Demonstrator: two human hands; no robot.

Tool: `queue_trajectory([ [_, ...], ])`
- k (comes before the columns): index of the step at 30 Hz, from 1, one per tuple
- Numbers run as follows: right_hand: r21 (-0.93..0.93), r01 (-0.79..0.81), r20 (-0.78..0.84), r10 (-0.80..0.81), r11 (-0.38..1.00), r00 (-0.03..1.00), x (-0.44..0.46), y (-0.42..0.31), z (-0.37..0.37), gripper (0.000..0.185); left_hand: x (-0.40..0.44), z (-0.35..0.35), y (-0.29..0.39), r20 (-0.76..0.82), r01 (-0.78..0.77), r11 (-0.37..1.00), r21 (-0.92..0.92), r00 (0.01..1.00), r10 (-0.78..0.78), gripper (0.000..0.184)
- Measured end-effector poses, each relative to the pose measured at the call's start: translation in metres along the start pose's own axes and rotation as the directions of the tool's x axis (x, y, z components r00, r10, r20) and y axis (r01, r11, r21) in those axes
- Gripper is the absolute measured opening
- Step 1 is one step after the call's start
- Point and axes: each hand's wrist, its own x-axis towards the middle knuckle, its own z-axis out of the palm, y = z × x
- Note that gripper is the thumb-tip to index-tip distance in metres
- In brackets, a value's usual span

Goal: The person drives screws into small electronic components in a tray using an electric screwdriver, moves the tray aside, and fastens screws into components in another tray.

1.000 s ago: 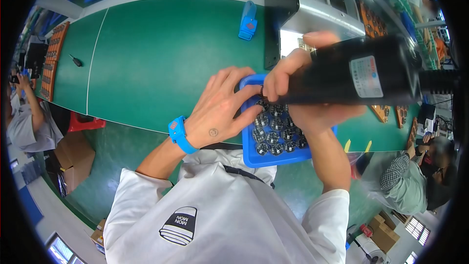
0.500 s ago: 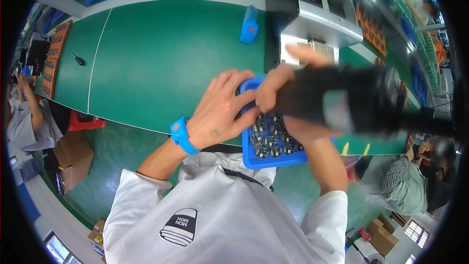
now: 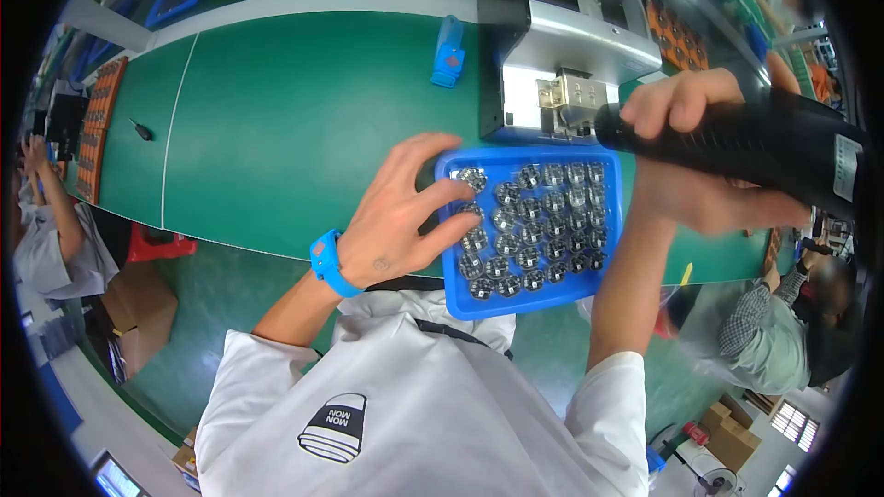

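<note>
A blue tray (image 3: 534,306) on the bench's front edge holds rows of small round clear-and-black parts (image 3: 529,234). My left hand (image 3: 396,212), with a blue wrist strap (image 3: 333,264), reaches over the tray's left rim. Its thumb and index finger are apart, their tips at round parts in the upper left corner; whether they grip one I cannot tell. Above the tray's right side, my right hand (image 3: 686,189) is closed around a black electric screwdriver (image 3: 773,147), held roughly level. The screwdriver's narrow end points left, near the machine's front.
Behind the tray stands a silver and black machine (image 3: 589,46) with a metal fixture (image 3: 575,94). Another blue strap (image 3: 448,53) lies on the green bench (image 3: 295,120). At far left are a small black screwdriver (image 3: 141,130) and orange trays (image 3: 95,133). Other people sit on both sides.
My right hand and the electric screwdriver have moved right, away from the tray's upper left, uncovering the parts. My left hand stays at the left rim, its thumb and index finger now farther apart.
</note>
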Motion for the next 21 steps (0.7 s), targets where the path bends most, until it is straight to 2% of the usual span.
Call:
queue_trajectory([
  [3,0.026,0.058,0.053,-0.059,0.998,0.997,-0.001,0.01,-0.006,0.111,-0.001,-0.002,0.0,-0.005,-0.04,0.999,-0.03,0.999,0.04,0.02],
  [6,0.015,0.035,0.08,-0.036,0.999,0.996,-0.002,0.011,-0.009,0.112,-0.002,-0.001,0.001,-0.017,-0.046,0.999,-0.025,0.999,0.046,0.017],
  [9,0.038,-0.005,0.026,0.004,0.999,1.0,-0.003,0.012,-0.005,0.112,-0.002,-0.001,0.0,-0.019,-0.036,0.999,-0.018,0.999,0.035,0.015],
  [15,-0.058,-0.04,0.073,0.044,0.998,0.996,-0.005,0.01,-0.003,0.112,-0.004,-0.001,-0.001,-0.042,-0.037,0.999,-0.019,0.998,0.036,0.015],
  [17,0.016,-0.228,0.055,0.227,0.974,0.972,-0.01,0.005,-0.001,0.112,-0.006,-0.004,-0.002,-0.025,-0.042,0.999,-0.026,0.999,0.041,0.017],
  [19,0.071,-0.244,0.04,0.241,0.967,0.97,-0.02,0.003,0.009,0.111,-0.005,-0.005,-0.003,-0.005,-0.048,0.998,-0.039,0.999,0.047,0.019],
  [21,0.124,-0.255,0.025,0.254,0.959,0.967,-0.031,-0.002,0.017,0.111,-0.001,-0.004,0.0,0.075,-0.158,0.986,0.061,0.985,0.153,0.025],
])
